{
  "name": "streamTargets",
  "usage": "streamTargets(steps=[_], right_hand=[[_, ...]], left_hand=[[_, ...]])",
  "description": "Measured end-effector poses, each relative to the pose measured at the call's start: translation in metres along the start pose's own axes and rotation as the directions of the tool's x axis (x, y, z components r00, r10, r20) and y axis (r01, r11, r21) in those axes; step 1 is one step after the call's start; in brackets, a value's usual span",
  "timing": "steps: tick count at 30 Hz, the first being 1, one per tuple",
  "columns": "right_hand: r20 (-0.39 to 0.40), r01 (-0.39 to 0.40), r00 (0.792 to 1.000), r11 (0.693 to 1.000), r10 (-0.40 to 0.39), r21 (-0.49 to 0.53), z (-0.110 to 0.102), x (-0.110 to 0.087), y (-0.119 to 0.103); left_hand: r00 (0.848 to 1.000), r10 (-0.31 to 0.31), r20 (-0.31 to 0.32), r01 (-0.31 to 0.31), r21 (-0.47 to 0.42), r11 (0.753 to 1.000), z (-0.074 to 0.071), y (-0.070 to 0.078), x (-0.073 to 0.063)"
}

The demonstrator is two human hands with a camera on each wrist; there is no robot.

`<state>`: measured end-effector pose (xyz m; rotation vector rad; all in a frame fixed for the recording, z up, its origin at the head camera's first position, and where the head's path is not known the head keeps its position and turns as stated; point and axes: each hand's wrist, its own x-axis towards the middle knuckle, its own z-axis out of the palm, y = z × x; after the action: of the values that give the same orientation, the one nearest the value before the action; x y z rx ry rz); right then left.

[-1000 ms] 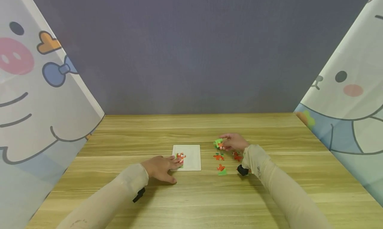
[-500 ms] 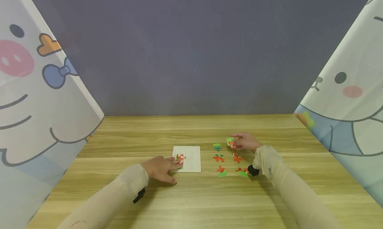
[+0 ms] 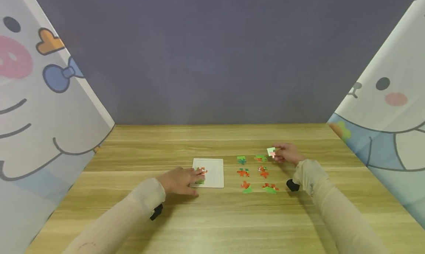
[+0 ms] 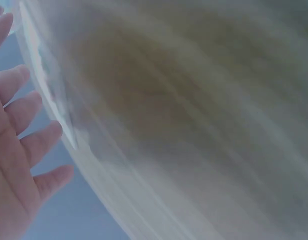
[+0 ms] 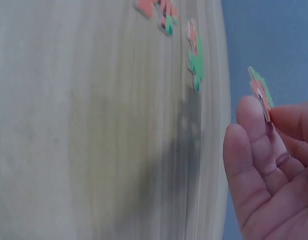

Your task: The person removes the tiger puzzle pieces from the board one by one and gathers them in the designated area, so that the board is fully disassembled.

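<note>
My right hand (image 3: 288, 153) pinches a green-and-orange jigsaw piece (image 3: 271, 152) between thumb and fingers, raised off the table. In the right wrist view this held jigsaw piece (image 5: 262, 92) is seen nearly edge-on. At centre-left lies a white square puzzle tray (image 3: 215, 173). Over its left side my left hand (image 3: 179, 181) rests with fingers spread, on a tiger-print jigsaw section (image 3: 201, 171) that they partly cover. The left wrist view shows the same left hand (image 4: 19, 135) with straight fingers; the tray is mostly out of sight there.
Between tray and right hand, loose jigsaw pieces lie in two columns: a green one (image 3: 241, 160), another green one (image 3: 261, 157) and several orange ones, such as this (image 3: 243, 172). A grey wall (image 3: 212, 62) stands behind the wooden table (image 3: 206, 221); cartoon-print sheets flank it.
My right hand has moved right, lifting the pinched jigsaw piece away from beside the upper green pieces and uncovering the right column. My left hand has stayed on the tray.
</note>
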<state>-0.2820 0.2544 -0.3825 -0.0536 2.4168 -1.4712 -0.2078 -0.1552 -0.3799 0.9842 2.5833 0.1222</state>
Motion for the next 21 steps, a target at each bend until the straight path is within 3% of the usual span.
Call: streamTargets(steps=[8,21], right_hand=[[-0.038,-0.016,0.999,1.0,0.016,-0.017,-0.011,-0.001,0.009],[-0.045,-0.066,0.997,0.995,0.063,-0.074,-0.014,-0.001,0.019]], left_hand=[[0.995,-0.065,-0.078,0.058,-0.082,0.995,-0.009,-0.011,0.011],[0.992,-0.125,-0.018,0.122,-0.123,0.985,-0.013,-0.021,0.023]])
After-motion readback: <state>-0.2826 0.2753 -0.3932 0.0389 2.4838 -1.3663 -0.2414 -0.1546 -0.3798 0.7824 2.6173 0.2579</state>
